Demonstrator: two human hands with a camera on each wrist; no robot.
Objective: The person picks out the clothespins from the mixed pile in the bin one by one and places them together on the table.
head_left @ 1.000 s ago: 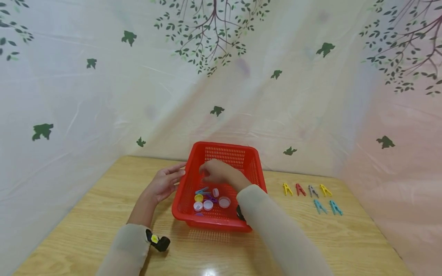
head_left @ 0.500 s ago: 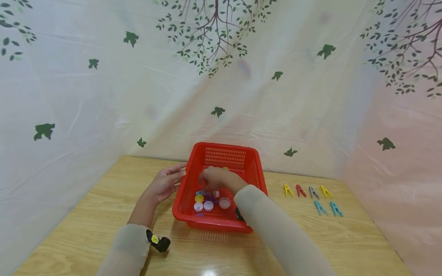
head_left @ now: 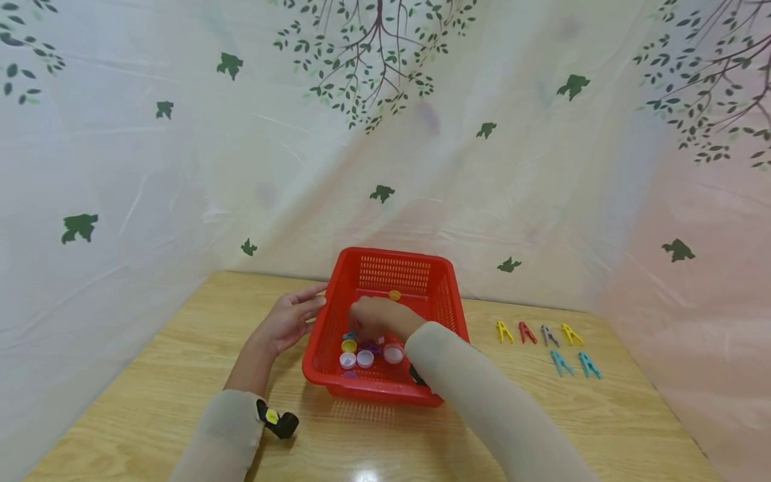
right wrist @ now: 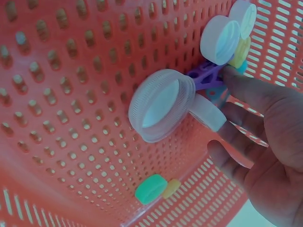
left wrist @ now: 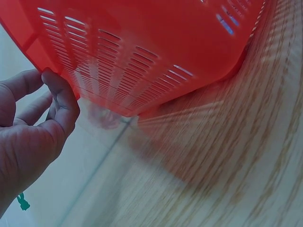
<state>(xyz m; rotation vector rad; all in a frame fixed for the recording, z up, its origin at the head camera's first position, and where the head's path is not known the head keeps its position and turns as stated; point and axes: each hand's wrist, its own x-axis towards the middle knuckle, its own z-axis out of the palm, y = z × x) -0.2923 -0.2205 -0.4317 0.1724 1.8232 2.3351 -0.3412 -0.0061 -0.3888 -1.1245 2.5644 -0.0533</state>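
Since one second ago the right hand [head_left: 376,318] has drawn back from the far half of the red basket [head_left: 448,314] and come down among the pile near the front wall, uncovering an orange cap [head_left: 394,295] beyond the knuckles that it hid before. The blue clothespin seen earlier beside the caps is now mostly covered by the fingers. In the right wrist view the fingertips [right wrist: 246,90] touch a purple clothespin [right wrist: 207,76], with a large pale cap [right wrist: 161,105] and a smaller white cap [right wrist: 220,39] just beside them; whether the fingers pinch the pin cannot be told (thumb out of sight). This suggests a pick is starting, not finished.

The left hand [head_left: 289,320] is unchanged: fingers relaxed and nearly straight, resting on the basket's outer left wall, holding nothing.

To the right of the right arm, six clothespins [head_left: 545,341] lie on the wooden table [head_left: 150,395] in two rows, as before.
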